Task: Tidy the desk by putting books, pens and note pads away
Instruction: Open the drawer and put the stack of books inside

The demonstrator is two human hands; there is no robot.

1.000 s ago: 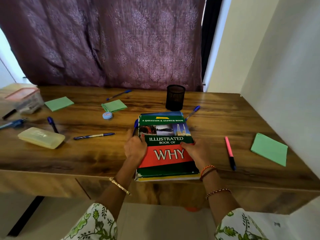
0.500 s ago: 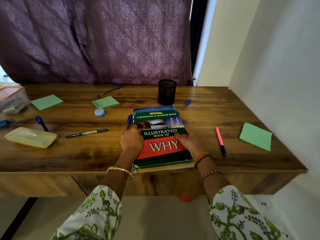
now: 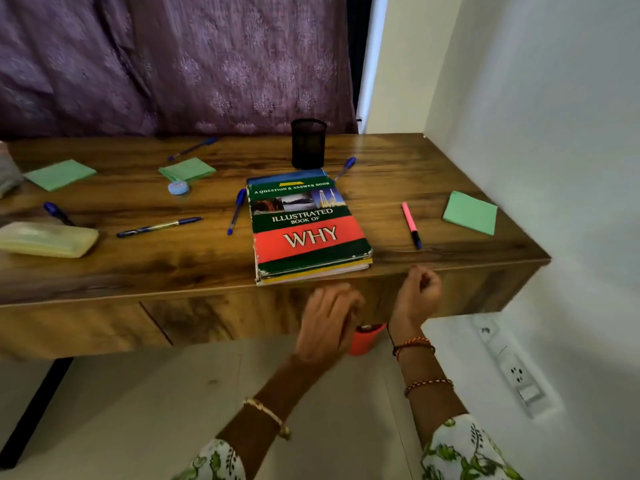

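Pulled back off the book, now below the desk edge: left hand loosely spread, right hand loosely curled, both holding nothing. Lying flat atop another book at desk's front edge.

Books, pens and note pads spread over a wooden desk

A stack of books, topped by a green-and-red "Illustrated Book of WHY", lies flat at the front edge. A blue pen lies just beside its left side, another pen at its far right corner, a pink marker to the right. Green note pads lie far right, centre-left and far left. More pens lie left and at the back.
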